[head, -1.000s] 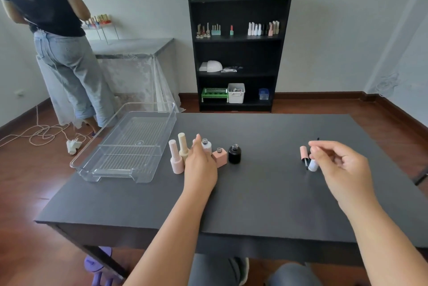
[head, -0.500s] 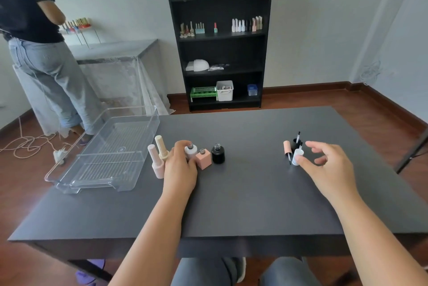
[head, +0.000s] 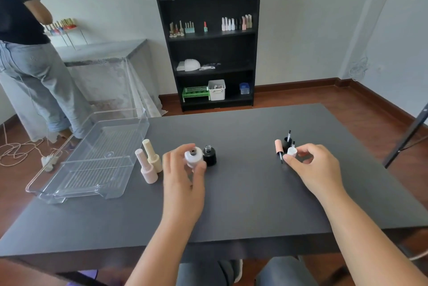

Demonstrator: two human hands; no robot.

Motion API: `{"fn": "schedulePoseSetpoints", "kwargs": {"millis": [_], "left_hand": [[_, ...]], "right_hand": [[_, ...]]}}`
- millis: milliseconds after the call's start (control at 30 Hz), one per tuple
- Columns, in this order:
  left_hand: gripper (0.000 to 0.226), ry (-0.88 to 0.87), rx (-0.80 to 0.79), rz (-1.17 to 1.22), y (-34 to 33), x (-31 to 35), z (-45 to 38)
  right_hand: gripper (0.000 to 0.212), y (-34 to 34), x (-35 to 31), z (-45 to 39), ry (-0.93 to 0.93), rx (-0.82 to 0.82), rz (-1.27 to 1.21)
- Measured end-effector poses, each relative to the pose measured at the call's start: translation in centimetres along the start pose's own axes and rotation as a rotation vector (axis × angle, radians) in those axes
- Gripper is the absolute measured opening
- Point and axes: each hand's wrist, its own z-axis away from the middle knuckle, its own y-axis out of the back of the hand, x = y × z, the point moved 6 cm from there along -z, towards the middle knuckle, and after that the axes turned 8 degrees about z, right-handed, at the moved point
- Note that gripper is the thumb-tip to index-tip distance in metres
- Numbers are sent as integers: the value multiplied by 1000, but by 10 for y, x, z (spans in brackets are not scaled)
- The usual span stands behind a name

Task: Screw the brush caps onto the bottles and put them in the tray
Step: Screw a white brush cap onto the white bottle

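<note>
My left hand [head: 183,181] holds an uncapped white bottle [head: 193,158] between thumb and fingers, just above the grey table [head: 243,193]. An open black bottle [head: 209,155] stands right beside it. Two capped bottles, pink [head: 146,168] and cream [head: 153,155], stand to the left near the clear tray [head: 76,189], which holds nothing. My right hand [head: 315,170] pinches a white brush cap [head: 292,151] resting on the table. Beside it a pink brush cap [head: 278,146] lies flat and a black cap [head: 287,141] stands brush-up. The pink square bottle is hidden behind my left hand.
A person [head: 27,54] in jeans stands at a side table at the far left. A black shelf [head: 208,49] with bottles and boxes stands against the back wall. A dark stand leg [head: 407,137] crosses the right edge.
My left hand has taken the white bottle out of the row and raised it. My right hand's thumb and fingers have closed around the white brush cap.
</note>
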Motion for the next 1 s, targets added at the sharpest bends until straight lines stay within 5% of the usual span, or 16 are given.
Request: {"fn": "schedulePoseSetpoints", "kwargs": {"millis": [200,300,500,1000], "left_hand": [[40,-52,-324,-20,-42,5,29],[37,-50,-381,-45,-47,1,31],[36,82,-373,-23,-44,-10,27],[35,77,-353,-74,-43,-11,30]], "right_hand": [[14,18,5,21,-67,135,-325],[14,2,-7,34,-12,-72,-499],[25,-30,-42,57,89,-450,-736],[21,-27,-50,61,206,-441,-711]]}}
